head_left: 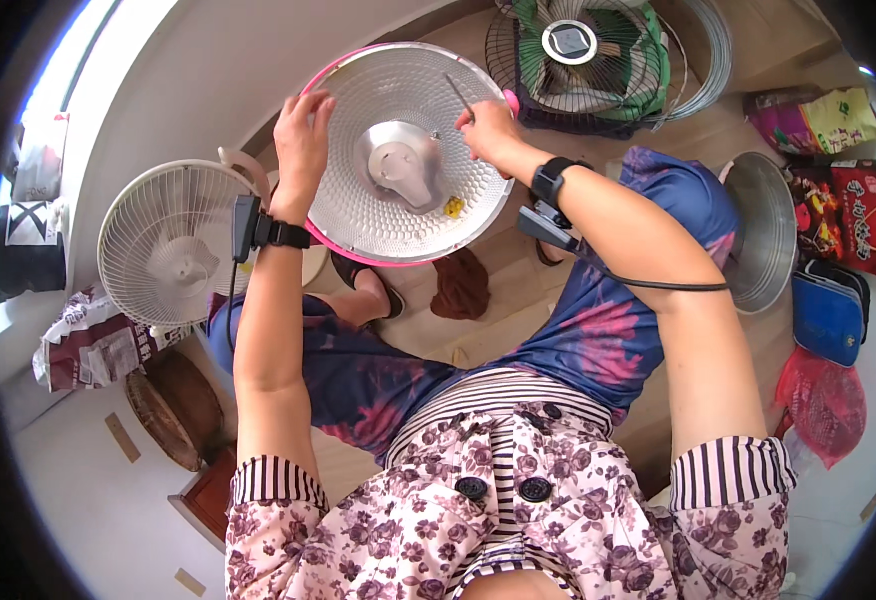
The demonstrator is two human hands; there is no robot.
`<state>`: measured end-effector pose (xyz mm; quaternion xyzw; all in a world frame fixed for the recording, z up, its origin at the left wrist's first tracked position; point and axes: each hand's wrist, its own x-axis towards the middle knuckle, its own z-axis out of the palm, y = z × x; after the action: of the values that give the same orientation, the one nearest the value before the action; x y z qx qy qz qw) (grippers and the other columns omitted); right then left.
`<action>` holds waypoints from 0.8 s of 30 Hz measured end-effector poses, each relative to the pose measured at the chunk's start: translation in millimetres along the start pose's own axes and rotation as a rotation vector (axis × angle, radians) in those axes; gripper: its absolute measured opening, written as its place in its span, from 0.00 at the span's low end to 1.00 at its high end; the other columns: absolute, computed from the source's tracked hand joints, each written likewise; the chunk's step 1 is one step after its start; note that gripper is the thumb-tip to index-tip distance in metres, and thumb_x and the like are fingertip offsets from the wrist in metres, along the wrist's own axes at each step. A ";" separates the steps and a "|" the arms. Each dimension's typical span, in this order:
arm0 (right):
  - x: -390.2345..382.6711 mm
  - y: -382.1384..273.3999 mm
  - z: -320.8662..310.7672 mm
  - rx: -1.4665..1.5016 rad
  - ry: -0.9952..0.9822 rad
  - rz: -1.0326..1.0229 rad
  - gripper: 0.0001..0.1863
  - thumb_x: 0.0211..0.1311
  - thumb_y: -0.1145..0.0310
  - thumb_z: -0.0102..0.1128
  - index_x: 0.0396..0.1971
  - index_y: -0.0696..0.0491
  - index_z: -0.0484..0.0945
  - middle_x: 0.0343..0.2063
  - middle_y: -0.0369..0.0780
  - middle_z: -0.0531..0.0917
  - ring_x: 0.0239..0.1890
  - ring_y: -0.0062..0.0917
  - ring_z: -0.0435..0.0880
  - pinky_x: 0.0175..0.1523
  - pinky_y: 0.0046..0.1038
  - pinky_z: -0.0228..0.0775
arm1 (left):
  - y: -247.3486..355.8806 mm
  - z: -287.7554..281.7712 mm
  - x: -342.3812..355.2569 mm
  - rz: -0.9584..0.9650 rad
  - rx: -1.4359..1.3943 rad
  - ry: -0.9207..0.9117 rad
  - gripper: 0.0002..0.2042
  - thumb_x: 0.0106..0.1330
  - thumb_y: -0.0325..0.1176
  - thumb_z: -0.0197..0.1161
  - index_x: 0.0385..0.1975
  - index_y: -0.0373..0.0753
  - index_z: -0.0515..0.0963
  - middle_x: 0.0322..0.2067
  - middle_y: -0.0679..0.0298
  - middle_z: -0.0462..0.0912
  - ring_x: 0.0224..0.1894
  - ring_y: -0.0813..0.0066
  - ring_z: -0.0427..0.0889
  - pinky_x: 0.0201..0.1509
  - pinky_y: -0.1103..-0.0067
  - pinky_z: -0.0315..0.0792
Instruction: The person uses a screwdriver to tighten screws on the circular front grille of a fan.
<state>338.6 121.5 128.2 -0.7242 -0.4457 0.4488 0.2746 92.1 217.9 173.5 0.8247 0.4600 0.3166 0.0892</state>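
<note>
Pink-rimmed silver dish (358, 205) faces up toward the person, ahead of the lap and just beyond the knees, its dimpled inside in plain view. Nearest, the patterned blue trousers (578, 330) spread to either side, and past them a brown cloth (461, 287) lies on the floor just below the dish's near edge. A small yellow piece (454, 207) sits inside the dish, toward that edge. Farther on, the left hand (301, 145) is at the left rim, fingers loosely bent; I cannot tell whether they pinch the rim or merely hover beside it. Over the right side, the right hand (491, 133) has its fingers closed on a thin dark rod (457, 92), which slants up and leftward over the dish. Farthest, a black-guarded fan (528, 70) lies beyond the right hand.
</note>
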 end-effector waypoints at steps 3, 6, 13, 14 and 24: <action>9.0 -5.2 15.5 0.018 -0.015 0.029 0.07 0.52 0.78 0.52 0.30 0.56 0.79 0.21 0.43 0.82 0.20 0.28 0.84 0.29 0.30 0.76 | -15.9 1.4 -17.7 -0.382 -0.364 -0.148 0.16 0.67 0.43 0.55 0.40 0.35 0.79 0.35 0.60 0.82 0.36 0.72 0.81 0.38 0.77 0.72; 16.8 -4.7 21.6 0.049 -0.031 0.037 0.09 0.53 0.79 0.53 0.32 0.56 0.80 0.24 0.43 0.83 0.23 0.28 0.85 0.28 0.29 0.77 | -23.0 4.9 -21.3 -0.726 -0.549 -0.362 0.24 0.68 0.53 0.47 0.42 0.35 0.79 0.38 0.61 0.82 0.38 0.72 0.81 0.41 0.75 0.72; 34.8 -2.9 39.3 0.084 -0.020 -0.018 0.08 0.51 0.79 0.53 0.26 0.54 0.82 0.26 0.42 0.84 0.28 0.31 0.85 0.31 0.30 0.78 | -28.2 35.5 -55.6 -1.080 -1.026 -0.544 0.36 0.67 0.62 0.35 0.53 0.31 0.70 0.48 0.53 0.76 0.48 0.60 0.77 0.51 0.68 0.69; 34.6 -6.3 42.1 0.068 -0.037 -0.033 0.08 0.50 0.79 0.53 0.24 0.54 0.82 0.27 0.44 0.84 0.30 0.34 0.85 0.34 0.32 0.77 | -36.0 37.8 -63.0 -1.141 -1.109 -0.521 0.37 0.67 0.63 0.35 0.54 0.31 0.69 0.48 0.52 0.76 0.48 0.60 0.77 0.52 0.68 0.69; 30.7 -4.3 45.0 -0.597 0.090 -0.331 0.09 0.51 0.72 0.53 0.30 0.55 0.82 0.31 0.51 0.82 0.37 0.41 0.83 0.44 0.37 0.75 | -28.6 40.4 -81.5 -1.177 -1.233 -0.389 0.34 0.69 0.60 0.36 0.50 0.29 0.69 0.46 0.52 0.77 0.48 0.61 0.76 0.51 0.69 0.70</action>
<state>302.7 150.7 99.1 -0.7096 -0.6563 0.2153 0.1390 65.8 173.4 93.4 0.2974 0.5344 0.2651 0.7455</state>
